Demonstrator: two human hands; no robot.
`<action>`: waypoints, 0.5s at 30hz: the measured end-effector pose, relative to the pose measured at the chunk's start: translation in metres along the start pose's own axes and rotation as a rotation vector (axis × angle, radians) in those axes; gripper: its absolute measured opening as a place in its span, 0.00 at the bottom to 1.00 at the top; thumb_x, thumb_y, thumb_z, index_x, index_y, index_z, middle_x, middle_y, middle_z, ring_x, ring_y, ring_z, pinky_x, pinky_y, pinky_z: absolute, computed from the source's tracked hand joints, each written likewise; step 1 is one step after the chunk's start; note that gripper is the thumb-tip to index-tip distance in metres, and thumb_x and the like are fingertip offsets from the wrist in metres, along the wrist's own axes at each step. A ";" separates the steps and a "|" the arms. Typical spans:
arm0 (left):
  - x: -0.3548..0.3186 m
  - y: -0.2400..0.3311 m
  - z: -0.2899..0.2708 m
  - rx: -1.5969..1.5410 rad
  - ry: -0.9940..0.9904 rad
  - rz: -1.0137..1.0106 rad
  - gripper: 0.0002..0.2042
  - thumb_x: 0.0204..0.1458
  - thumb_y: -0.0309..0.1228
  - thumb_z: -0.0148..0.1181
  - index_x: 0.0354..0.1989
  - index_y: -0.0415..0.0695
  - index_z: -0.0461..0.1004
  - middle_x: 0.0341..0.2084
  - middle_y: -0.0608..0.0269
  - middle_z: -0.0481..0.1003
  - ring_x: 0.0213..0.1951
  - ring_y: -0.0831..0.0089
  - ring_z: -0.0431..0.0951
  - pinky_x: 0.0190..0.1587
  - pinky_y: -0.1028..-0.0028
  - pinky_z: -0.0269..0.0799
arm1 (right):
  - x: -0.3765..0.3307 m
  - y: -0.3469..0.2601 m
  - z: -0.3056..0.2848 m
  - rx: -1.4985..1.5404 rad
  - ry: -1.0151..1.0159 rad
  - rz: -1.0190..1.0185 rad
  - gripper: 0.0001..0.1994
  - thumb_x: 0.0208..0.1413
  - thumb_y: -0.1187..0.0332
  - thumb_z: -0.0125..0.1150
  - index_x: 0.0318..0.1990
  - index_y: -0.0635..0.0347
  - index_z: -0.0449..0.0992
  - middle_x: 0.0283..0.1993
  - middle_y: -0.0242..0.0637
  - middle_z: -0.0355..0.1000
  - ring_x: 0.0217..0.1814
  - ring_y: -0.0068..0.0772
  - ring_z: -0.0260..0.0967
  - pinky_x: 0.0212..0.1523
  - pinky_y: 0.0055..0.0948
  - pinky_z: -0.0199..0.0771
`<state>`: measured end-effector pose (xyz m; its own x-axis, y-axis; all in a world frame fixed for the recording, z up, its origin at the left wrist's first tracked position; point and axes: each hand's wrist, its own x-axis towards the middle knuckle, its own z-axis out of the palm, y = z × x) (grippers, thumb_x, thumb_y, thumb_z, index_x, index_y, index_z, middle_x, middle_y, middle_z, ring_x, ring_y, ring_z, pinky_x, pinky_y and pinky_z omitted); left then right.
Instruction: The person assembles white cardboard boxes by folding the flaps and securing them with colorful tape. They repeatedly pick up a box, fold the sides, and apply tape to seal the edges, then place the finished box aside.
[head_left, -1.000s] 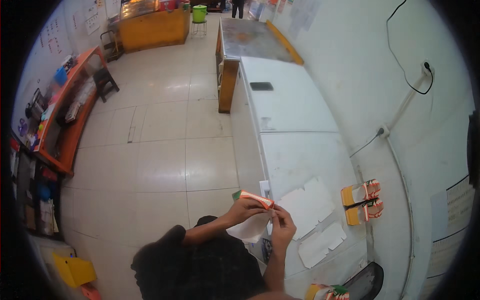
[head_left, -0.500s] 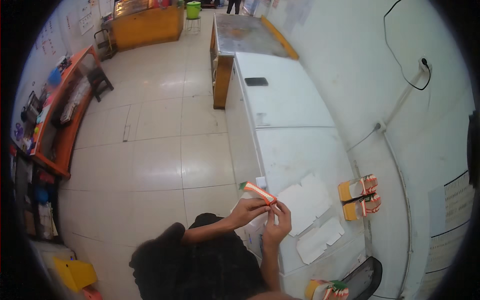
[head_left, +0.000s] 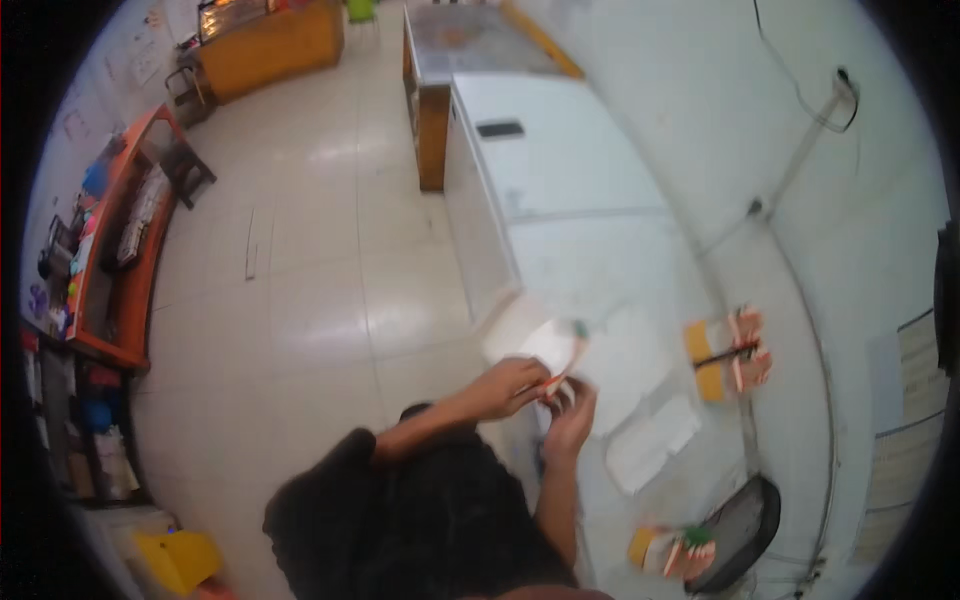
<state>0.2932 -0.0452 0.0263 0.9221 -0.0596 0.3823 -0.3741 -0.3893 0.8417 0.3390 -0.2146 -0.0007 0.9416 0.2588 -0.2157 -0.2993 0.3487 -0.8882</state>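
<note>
Both my hands meet over the near edge of a white chest freezer (head_left: pixel 585 260). My left hand (head_left: pixel 505 388) pinches a thin orange-edged card strip (head_left: pixel 568 368) from the left. My right hand (head_left: pixel 570 425) has its fingers curled around the strip's lower end. Motion smears the strip, and its greenish far tip shows only faintly. Just beyond my fingers is a pale white sheet (head_left: pixel 535 330); whether it joins the strip I cannot tell. Flat white die-cut card pieces (head_left: pixel 655 440) lie on the freezer lid to the right of my hands.
Yellow, orange and white printed cartons (head_left: pixel 708 360) stand by the wall, with more cartons (head_left: pixel 670 552) beside a black tray (head_left: pixel 745 530) at lower right. A dark flat rectangle (head_left: pixel 500 129) is on the far lid. An orange shelf (head_left: pixel 115 270) lines the left wall.
The strip has swung from pointing left to pointing up and away, and blurs. The white sheet now shows beyond my hands. My whole view has shifted slightly.
</note>
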 end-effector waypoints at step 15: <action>-0.012 -0.016 -0.002 0.323 -0.251 0.231 0.09 0.47 0.33 0.63 0.22 0.43 0.72 0.31 0.62 0.72 0.42 0.63 0.75 0.64 0.55 0.58 | 0.013 -0.003 -0.036 0.066 0.010 0.402 0.14 0.65 0.65 0.48 0.51 0.66 0.69 0.45 0.43 0.72 0.43 0.37 0.73 0.43 0.41 0.76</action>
<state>0.2877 -0.0364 0.0094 0.8283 -0.3837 0.4084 -0.5596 -0.6030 0.5686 0.3574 -0.2448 -0.0151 0.7491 0.3777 -0.5442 -0.6524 0.2784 -0.7049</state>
